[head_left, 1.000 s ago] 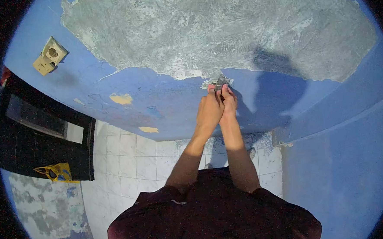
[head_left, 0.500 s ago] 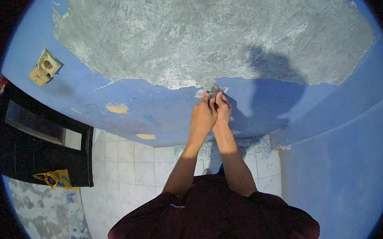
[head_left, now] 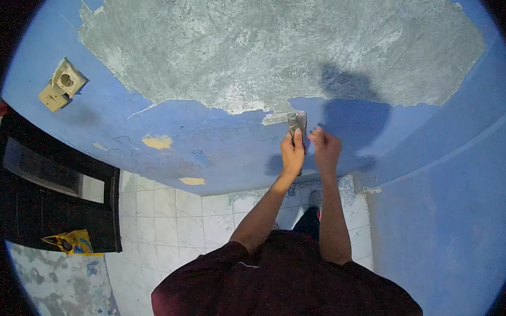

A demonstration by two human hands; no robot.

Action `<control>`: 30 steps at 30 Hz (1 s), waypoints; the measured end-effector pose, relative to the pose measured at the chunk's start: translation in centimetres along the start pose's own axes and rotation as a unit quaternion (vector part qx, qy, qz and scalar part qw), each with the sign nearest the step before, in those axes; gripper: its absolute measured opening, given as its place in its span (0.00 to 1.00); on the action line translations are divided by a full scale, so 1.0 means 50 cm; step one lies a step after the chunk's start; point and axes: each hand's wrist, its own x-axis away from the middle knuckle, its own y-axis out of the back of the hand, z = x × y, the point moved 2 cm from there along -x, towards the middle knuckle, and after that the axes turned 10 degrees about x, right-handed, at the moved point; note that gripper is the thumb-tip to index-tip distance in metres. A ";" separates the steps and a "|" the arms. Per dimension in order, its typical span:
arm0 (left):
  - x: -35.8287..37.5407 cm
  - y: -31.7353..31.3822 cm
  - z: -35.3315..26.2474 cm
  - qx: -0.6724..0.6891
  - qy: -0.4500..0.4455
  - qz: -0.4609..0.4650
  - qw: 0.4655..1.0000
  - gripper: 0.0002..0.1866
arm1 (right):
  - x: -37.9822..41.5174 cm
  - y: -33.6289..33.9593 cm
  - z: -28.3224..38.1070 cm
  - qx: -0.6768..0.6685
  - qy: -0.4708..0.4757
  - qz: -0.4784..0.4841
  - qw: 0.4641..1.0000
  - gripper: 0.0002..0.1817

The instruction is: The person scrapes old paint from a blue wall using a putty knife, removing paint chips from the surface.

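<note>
Nearest: maroon shirt (head_left: pixel 282 282), below both hands. Dark trouser leg (head_left: pixel 308 222) shows past it, below the fingers, over white floor tiles (head_left: pixel 164 220).

Left hand (head_left: pixel 292 155): fingers closed round a flat scraper (head_left: pixel 297 121), thumb along its face. Scraper roughly upright in view, blade end above the fingertips, just beside the ragged lower edge of the bare grey patch (head_left: pixel 270 54); contact with wall unclear. A bit of it shows below the hand too.

Right hand (head_left: pixel 327 148): just right of the left fingers, apart from scraper, fingers curled in, narrow. Can't tell if anything small is pinched there.

Blue wall (head_left: pixel 235 142) behind both hands; grey patch spreads wide above the fingers, edge jagged. Dark shadow (head_left: pixel 356 115) on wall, up and right of right fingers. Cream spots (head_left: pixel 158 142) left of left fingers, one lower than the other. Side wall (head_left: pixel 450 205) blue, right of both hands.

Farther out, all left of the fingers: beige wall fittings (head_left: pixel 63 85) higher up, tilted in view; dark door (head_left: pixel 55 197) lower; yellow bag (head_left: pixel 77 243) at the door's lower part.
</note>
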 end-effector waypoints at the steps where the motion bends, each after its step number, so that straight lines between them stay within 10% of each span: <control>1: 0.001 -0.013 -0.002 0.003 0.001 0.003 1.000 0.20 | 0.000 0.038 -0.005 0.060 -0.008 0.002 0.998 0.18; 12: 0.001 -0.093 -0.012 0.241 0.025 -0.049 0.969 0.20 | -0.020 0.186 0.004 0.165 -0.027 -0.019 0.986 0.23; 30: -0.001 -0.028 -0.093 0.162 0.056 -0.012 0.985 0.21 | -0.005 0.029 0.069 -0.026 -0.033 0.105 0.994 0.17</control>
